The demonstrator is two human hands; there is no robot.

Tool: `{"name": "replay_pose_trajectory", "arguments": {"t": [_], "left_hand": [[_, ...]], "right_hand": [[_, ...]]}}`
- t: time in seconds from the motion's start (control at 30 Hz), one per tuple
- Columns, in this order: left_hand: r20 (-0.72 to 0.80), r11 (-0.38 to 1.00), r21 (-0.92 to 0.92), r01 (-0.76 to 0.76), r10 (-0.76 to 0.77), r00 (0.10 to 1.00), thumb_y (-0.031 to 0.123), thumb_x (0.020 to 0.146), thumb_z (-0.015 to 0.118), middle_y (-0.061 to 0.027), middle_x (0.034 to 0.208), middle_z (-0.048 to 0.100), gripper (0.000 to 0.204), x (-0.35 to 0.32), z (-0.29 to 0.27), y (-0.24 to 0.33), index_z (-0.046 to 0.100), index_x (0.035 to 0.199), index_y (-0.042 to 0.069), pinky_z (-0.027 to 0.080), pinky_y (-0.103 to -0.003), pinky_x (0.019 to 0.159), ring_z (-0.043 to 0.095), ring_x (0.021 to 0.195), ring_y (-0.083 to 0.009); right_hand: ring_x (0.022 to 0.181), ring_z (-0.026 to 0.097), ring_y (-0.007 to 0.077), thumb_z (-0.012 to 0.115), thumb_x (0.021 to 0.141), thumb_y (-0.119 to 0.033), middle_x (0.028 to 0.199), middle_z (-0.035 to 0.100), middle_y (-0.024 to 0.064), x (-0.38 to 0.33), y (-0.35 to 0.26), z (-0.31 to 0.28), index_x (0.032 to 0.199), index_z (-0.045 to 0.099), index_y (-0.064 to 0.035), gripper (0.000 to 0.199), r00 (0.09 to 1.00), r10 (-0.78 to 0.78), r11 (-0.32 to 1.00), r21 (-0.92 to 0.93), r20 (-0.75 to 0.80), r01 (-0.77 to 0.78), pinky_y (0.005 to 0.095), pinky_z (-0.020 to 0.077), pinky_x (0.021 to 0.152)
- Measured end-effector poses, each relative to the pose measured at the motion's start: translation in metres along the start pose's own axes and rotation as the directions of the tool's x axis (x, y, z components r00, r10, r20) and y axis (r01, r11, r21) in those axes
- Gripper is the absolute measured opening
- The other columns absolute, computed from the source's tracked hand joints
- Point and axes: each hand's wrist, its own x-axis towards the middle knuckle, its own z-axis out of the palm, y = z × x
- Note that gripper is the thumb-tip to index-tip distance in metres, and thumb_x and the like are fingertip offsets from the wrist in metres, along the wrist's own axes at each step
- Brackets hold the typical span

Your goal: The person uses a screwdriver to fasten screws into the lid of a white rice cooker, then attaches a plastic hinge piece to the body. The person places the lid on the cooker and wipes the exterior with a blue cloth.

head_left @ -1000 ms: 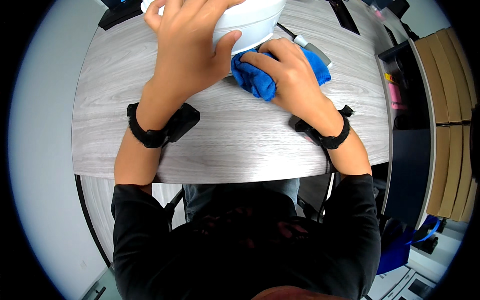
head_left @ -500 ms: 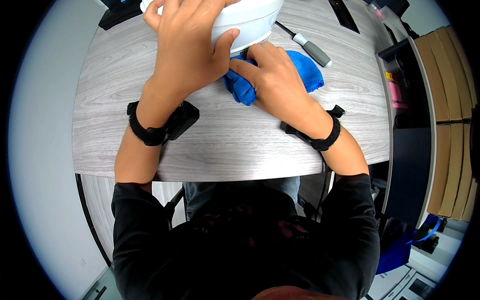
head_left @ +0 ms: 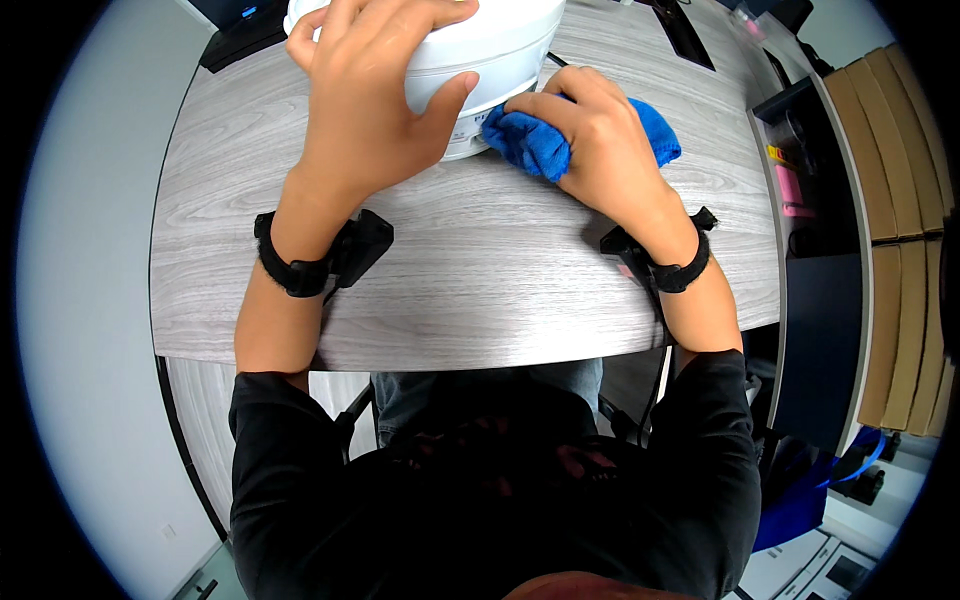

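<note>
A round white appliance stands at the far middle of a grey wood-grain table. My left hand lies spread over its top and front, thumb pressed against its side. My right hand grips a bunched blue cloth and presses it against the lower right side of the appliance. The cloth's other end pokes out beyond my knuckles. Both wrists wear black straps with small black boxes. The appliance's upper part is cut off by the frame's top edge.
A black flat device lies at the table's far left corner, and another dark item at the far right. To the right stand a dark shelf unit and stacked cardboard boxes. My lap and chair sit below the table's front edge.
My right hand has slid the blue cloth leftward along the base of the white appliance, covering the pen-like object seen earlier. My left hand stays on top of the appliance.
</note>
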Motion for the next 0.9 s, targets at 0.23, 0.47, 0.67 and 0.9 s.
{"name": "replay_pose_trajectory", "arguments": {"t": [0.23,0.47,0.67,0.9], "left_hand": [[-0.001,1.0,0.007,0.005,-0.005,1.0,0.014,0.076,0.084,-0.0017,0.129,0.071,0.049,0.002,0.001,0.0,0.07,0.122,0.014,0.027,-0.04,0.102,0.058,0.119,-0.0203],[-0.012,1.0,0.017,0.004,-0.004,1.0,0.013,0.076,0.084,-0.0023,0.128,0.071,0.048,0.004,0.003,0.001,0.07,0.121,0.014,0.027,-0.04,0.102,0.058,0.119,-0.0207],[-0.02,1.0,0.025,-0.009,0.01,1.0,0.015,0.077,0.083,-0.0027,0.128,0.071,0.045,0.007,0.002,0.002,0.07,0.12,0.013,0.027,-0.04,0.102,0.058,0.119,-0.0207],[-0.028,0.999,0.04,-0.016,0.017,0.999,0.017,0.077,0.082,-0.0024,0.128,0.071,0.044,0.009,0.003,0.002,0.07,0.119,0.013,0.027,-0.04,0.102,0.058,0.118,-0.0205]], "right_hand": [[0.086,0.062,0.0292,0.077,0.065,0.008,0.086,0.064,0.0103,-0.001,0.018,-0.008,0.103,0.078,-0.0091,0.042,0.997,0.07,0.997,-0.026,0.027,-0.069,0.0398,0.0534,0.077],[0.085,0.062,0.0302,0.076,0.063,0.009,0.084,0.065,0.0107,-0.005,0.027,-0.004,0.102,0.078,-0.008,0.043,0.994,0.097,0.994,-0.061,0.049,-0.094,0.0409,0.0534,0.076],[0.086,0.062,0.0296,0.074,0.064,0.008,0.082,0.064,0.0089,-0.012,0.027,0.007,0.101,0.078,-0.0076,0.041,0.991,0.076,0.991,-0.117,0.111,-0.063,0.0411,0.0521,0.073],[0.089,0.064,0.0291,0.076,0.064,0.006,0.084,0.065,0.0078,-0.011,0.022,0.004,0.104,0.078,-0.0077,0.042,0.981,0.084,0.992,-0.107,0.172,-0.066,0.0412,0.052,0.076]]}}
